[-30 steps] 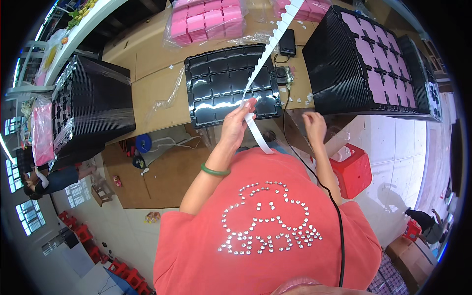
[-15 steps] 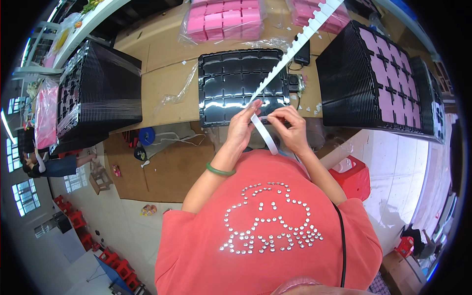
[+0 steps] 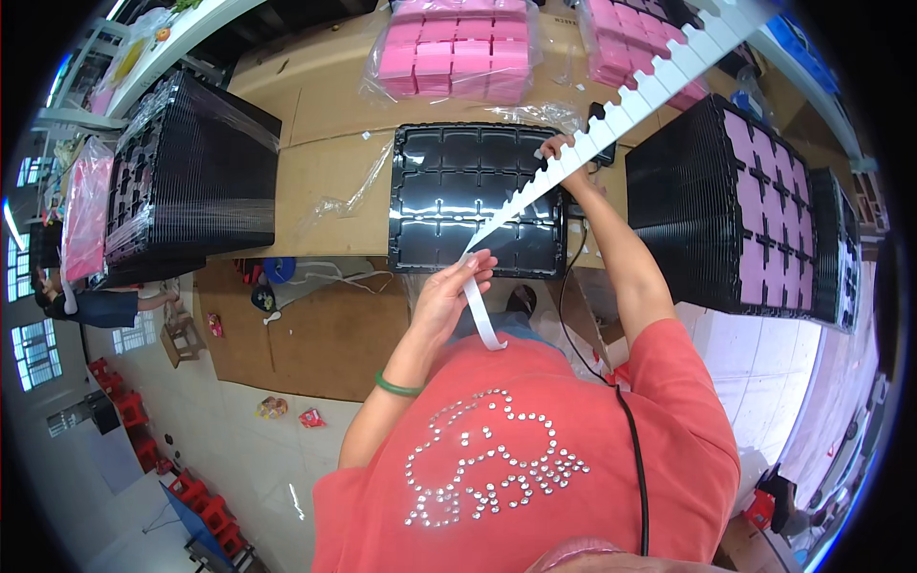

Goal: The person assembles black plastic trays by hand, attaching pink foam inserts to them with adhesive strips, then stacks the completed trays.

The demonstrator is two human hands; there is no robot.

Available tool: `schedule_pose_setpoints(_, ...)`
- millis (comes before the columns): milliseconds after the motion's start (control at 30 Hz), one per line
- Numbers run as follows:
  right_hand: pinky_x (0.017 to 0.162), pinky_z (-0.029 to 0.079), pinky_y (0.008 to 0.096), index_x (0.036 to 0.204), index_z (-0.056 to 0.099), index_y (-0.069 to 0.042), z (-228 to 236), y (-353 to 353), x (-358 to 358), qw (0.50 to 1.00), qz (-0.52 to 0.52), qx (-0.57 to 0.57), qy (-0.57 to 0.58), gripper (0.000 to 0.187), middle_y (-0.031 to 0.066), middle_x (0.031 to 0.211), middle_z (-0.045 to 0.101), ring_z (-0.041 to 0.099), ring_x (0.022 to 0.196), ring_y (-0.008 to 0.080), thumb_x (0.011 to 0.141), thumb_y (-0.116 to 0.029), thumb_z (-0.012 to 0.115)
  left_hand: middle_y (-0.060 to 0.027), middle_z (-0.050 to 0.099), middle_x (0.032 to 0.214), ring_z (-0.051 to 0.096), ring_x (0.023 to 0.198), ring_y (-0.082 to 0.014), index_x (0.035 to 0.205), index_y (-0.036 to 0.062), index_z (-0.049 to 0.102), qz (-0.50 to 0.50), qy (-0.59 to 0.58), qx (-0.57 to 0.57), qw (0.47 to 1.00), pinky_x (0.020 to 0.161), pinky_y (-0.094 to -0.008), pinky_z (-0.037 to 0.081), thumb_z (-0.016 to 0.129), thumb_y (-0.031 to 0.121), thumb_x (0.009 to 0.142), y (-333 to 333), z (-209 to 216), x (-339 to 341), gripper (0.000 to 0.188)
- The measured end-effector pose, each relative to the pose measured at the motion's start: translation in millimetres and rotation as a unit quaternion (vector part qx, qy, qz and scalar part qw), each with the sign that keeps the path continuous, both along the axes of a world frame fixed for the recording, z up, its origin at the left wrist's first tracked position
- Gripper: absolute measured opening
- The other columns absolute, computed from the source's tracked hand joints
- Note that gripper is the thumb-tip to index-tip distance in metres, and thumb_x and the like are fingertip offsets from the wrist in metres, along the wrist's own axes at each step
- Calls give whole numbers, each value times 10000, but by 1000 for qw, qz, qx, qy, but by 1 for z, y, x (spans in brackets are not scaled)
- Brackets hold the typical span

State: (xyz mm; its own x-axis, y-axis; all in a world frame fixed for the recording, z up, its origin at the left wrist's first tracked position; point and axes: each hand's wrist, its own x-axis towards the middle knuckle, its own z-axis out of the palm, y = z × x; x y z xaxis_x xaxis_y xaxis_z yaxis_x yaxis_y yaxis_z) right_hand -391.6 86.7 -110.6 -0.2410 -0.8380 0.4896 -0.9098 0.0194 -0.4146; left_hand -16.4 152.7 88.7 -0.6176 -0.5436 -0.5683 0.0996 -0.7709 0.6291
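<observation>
My left hand (image 3: pixel 453 288) is closed on a long white strip (image 3: pixel 549 181) with a row of notches along one edge. From that hand the strip slants up to the far right, and its short plain tail hangs down before my shirt. Beneath it lies a glossy black plastic tray (image 3: pixel 444 205) with moulded compartments, on the cardboard-covered table. My right hand (image 3: pixel 570 162) reaches to the tray's far right corner. Its fingers are bent and partly covered by the strip, so what they hold cannot be made out.
Tall stacks of black trays stand at left (image 3: pixel 205 177) and right (image 3: pixel 683 201), the right one showing pink pads. Wrapped pink foam blocks (image 3: pixel 454 57) sit at the back. A small black box (image 3: pixel 602 129) is beside the tray's far right corner. A black cable (image 3: pixel 565 301) hangs near my right arm.
My right hand has left the strip near my left hand and moved forward to the tray's far right corner. The left hand, still on the strip, is slightly lower and nearer my body.
</observation>
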Motion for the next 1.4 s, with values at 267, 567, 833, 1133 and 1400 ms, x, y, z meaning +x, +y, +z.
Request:
schedule_pose_setpoints(267, 786, 499, 427, 765, 706, -24, 3, -31, 6, 993, -55, 64, -88, 118, 158, 770, 680, 648, 783, 347, 790, -136, 678, -130, 644, 1224, 609, 1091, -180, 1281, -27, 596, 48, -15, -4, 999, 944, -308, 502, 552, 187, 994, -12, 4, 13, 361)
schedule_pose_setpoints(567, 907, 472, 480, 1162, 574, -6, 54, -46, 9, 955, -69, 273, -96, 457, 249, 1060, 639, 596, 1065, 436, 892, -375, 582, -128, 652, 1207, 614, 1080, -181, 1268, -25, 606, 68, -21, 13, 997, 937, -304, 506, 559, 173, 990, -16, 4, 8, 345)
schedule_pose_setpoints(833, 744, 543, 453, 707, 721, -17, 45, -45, 14, 983, 38, 177, -2, 84, 221, 795, 684, 669, 803, 379, 668, -73, 673, -128, 651, 1208, 613, 1079, -181, 1268, -29, 605, 82, -26, 10, 996, 935, -301, 505, 549, 172, 992, -9, 3, 12, 345)
schedule_pose_setpoints(1133, 721, 495, 388, 813, 679, -43, 35, 16, 27, 988, 5, 65, -137, 111, 144, 753, 654, 642, 750, 305, 795, -151, 663, -135, 647, 1206, 613, 1089, -204, 1267, -16, 606, 73, -12, 6, 997, 958, -339, 505, 619, 202, 965, 2, -2, 7, 372)
schedule_pose_setpoints(1400, 621, 460, 247, 874, 701, 16, 63, 223, 82, 888, -220, 94, -392, 198, 76, 687, 630, 553, 652, 59, 861, -181, 723, -127, 634, 1215, 614, 1088, -206, 1278, -21, 586, 98, -4, -16, 995, 939, -332, 520, 600, 228, 984, -4, -7, 7, 386)
